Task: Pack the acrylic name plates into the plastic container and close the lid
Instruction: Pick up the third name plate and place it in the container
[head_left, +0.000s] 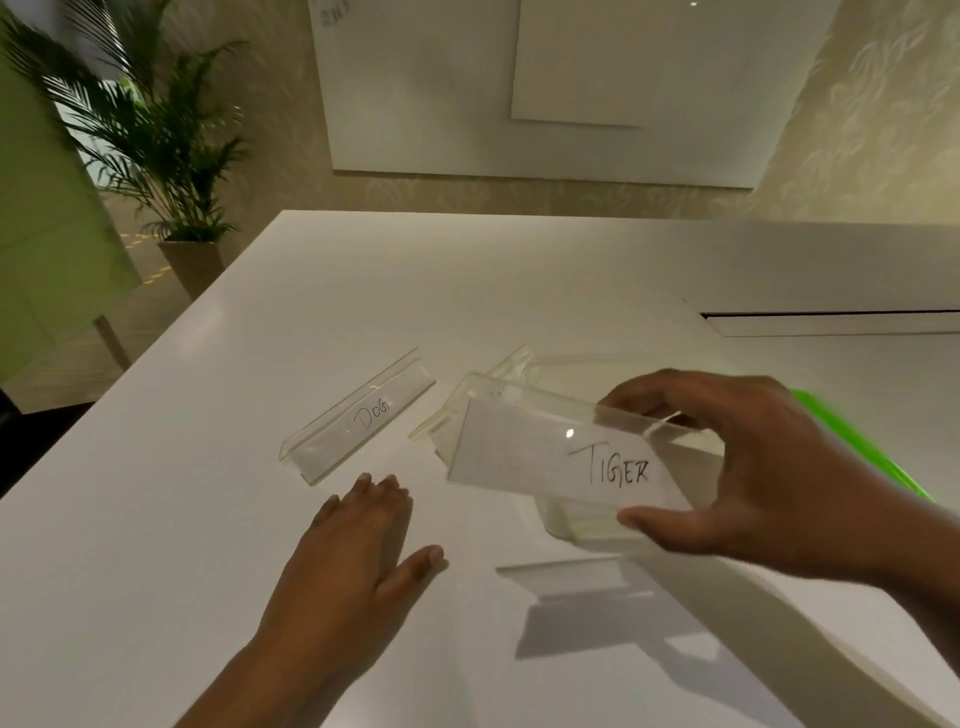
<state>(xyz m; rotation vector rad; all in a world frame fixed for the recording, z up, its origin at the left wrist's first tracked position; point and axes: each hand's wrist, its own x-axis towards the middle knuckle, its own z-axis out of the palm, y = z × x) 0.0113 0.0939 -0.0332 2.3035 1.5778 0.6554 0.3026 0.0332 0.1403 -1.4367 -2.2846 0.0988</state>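
I see the right hand (769, 467) gripping the clear acrylic "TIGER" name plate (561, 457) by its right end, long axis left-to-right, tilted above the clear plastic container (576, 527). The left hand (353, 551) lies flat on the white desk (208, 519), grip released. I count four plates: TIGER, the diagonal "DOG" plate (358, 415), a third plate (441, 421) behind, a fourth plate (561, 574) nearest me.

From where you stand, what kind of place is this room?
Probably an office meeting room: a white wall board, a potted palm in the corner, and the TIGER name plate held over a large white table.
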